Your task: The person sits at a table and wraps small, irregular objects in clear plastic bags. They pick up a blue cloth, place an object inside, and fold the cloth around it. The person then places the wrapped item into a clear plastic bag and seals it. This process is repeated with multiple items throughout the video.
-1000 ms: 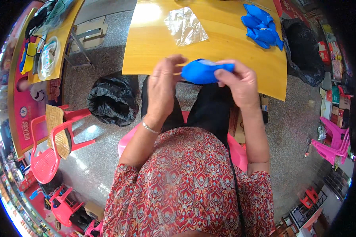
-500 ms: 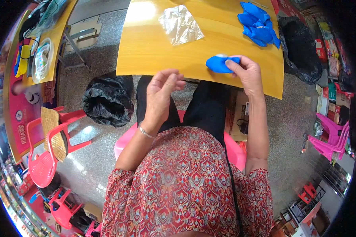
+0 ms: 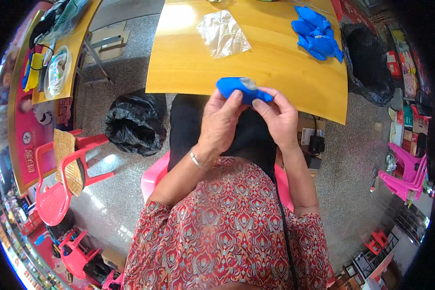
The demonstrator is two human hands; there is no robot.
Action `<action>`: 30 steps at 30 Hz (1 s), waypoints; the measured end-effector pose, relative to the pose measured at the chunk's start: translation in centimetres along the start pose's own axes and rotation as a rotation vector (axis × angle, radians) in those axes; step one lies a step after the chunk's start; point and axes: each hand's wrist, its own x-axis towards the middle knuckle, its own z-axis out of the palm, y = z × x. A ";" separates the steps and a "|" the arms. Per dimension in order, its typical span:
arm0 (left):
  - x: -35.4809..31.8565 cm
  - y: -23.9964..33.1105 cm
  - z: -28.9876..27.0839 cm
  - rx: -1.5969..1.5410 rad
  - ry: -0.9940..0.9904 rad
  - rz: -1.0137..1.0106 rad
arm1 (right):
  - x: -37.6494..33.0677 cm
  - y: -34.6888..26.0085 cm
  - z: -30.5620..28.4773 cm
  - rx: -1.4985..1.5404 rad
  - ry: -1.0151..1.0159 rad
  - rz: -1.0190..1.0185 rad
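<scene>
Fingers of both hands (image 3: pixel 249 118) clamp a blue bundle (image 3: pixel 241 89) above the wooden table (image 3: pixel 188 63), over speckled floor (image 3: pixel 121 193).

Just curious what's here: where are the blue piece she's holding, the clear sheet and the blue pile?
blue piece (image 3: pixel 234 88), head view, its left end.
clear sheet (image 3: pixel 223 34), head view, centre.
blue pile (image 3: pixel 318 34), head view, middle.

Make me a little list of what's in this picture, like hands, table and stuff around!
left hand: holds the blue bundle from the left
right hand: holds the same bundle from the right
bundle: blue, with something shiny on top
table: yellow wood
on table: a clear plastic sheet, a pile of blue pieces
floor: a black bag left of the pink seat
</scene>
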 end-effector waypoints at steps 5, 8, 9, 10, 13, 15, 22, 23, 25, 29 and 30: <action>-1.3 2.4 -0.3 -0.020 -0.145 0.044 | 0.2 -5.0 0.1 -0.593 -0.035 -0.673; -1.6 2.8 0.1 -0.018 -0.123 0.049 | 0.4 -5.6 0.6 -0.626 -0.113 -0.693; -1.7 3.0 0.3 -0.023 -0.136 0.051 | 0.6 -5.9 1.0 -0.641 -0.139 -0.712; -1.8 3.1 0.3 -0.011 -0.136 0.067 | 0.6 -5.8 1.2 -0.648 -0.120 -0.668; -2.0 3.3 0.5 0.021 -0.129 0.108 | 0.2 -5.5 1.9 -0.648 -0.116 -0.623; -2.1 3.5 0.8 0.035 -0.120 0.127 | -0.4 -4.9 2.1 -0.685 -0.143 -0.636; -2.8 2.7 1.0 0.152 0.025 0.109 | -1.5 -3.9 1.7 -0.677 -0.174 -0.583; -2.8 2.8 1.2 0.169 0.040 0.124 | -1.6 -3.8 1.6 -0.671 -0.177 -0.567; -2.7 2.9 1.7 0.203 0.069 0.150 | -2.0 -3.4 1.8 -0.415 -0.247 -0.428; -2.9 2.6 2.3 0.181 -0.016 0.109 | -1.3 -3.0 1.3 -0.559 -0.175 -0.500; -2.9 2.3 2.6 0.132 -0.034 0.097 | -1.2 -2.9 1.1 -0.617 -0.146 -0.551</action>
